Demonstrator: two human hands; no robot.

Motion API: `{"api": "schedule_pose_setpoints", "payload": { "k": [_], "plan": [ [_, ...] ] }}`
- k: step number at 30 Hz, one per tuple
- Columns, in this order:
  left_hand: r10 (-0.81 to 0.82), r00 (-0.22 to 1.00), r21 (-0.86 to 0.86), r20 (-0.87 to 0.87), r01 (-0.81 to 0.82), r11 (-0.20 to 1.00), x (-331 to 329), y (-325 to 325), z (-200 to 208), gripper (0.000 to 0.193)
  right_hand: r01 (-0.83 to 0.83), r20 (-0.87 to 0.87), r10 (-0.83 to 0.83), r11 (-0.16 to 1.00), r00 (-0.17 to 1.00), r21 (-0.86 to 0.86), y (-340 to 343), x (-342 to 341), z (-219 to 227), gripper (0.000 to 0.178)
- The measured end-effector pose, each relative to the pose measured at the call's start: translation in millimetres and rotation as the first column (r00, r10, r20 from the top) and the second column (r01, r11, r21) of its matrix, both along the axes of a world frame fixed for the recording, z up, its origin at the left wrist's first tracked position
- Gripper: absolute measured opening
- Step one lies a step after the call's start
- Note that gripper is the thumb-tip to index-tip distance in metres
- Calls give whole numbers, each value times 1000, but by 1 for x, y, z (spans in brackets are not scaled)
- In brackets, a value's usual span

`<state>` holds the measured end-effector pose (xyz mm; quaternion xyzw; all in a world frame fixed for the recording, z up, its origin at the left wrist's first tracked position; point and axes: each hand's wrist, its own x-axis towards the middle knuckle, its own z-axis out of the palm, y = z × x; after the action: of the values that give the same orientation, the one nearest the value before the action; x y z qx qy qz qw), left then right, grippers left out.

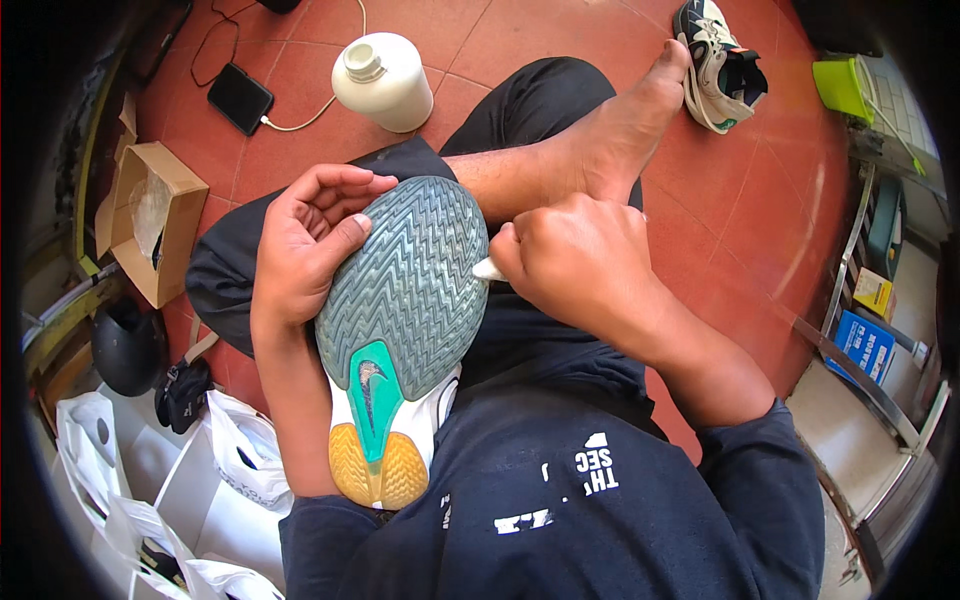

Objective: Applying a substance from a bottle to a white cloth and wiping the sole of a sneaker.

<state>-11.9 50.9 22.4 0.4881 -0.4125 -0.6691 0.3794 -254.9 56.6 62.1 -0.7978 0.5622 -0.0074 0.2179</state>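
A sneaker [410, 270] lies sole up against my lap, its toe pointing away from me. The zigzag tread is grey-green, with a teal strip in the middle and a yellow heel. My left hand [308, 235] grips its left edge near the toe, thumb against the side and fingers curled. On the opposite edge, my right hand [575, 250] is closed around a small white piece [488, 269]. Its tip pokes out against the sole's rim; whether it is cloth or something stiff I cannot tell. The matching sneaker [722, 70] sits on the floor at the far right.
Beyond my crossed legs, a white plastic jug [385, 85] stands on the red tile floor [480, 40] near a phone [240, 98] on a cable. An open cardboard box [165, 220] and white bags [240, 450] are at left. A metal rack [850, 260] lines the right.
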Motion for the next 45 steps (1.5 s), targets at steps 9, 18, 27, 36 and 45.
{"api": "schedule_pose_setpoints", "payload": {
  "k": [9,18,27,36,45],
  "plan": [
    [1,1000,-15,12,-1,1000,-1,1,0,33,-44,38,41,997,998,64,1,-2,0,27],
    [-3,1000,0,12,3,1000,-3,1,2,34,-179,-27,197,935,980,306,-14,-1,11,28],
    [8,1000,-1,-7,-8,1000,-3,1,1,33,97,56,-113,966,992,240,-21,-20,-4,34],
    [4,1000,-2,-7,-4,1000,-3,0,1,32,102,111,-111,991,988,89,-3,-16,-13,33],
    [0,1000,13,0,0,1000,-1,-1,0,32,52,162,-71,992,984,119,6,-10,-20,30]
  ]
}}
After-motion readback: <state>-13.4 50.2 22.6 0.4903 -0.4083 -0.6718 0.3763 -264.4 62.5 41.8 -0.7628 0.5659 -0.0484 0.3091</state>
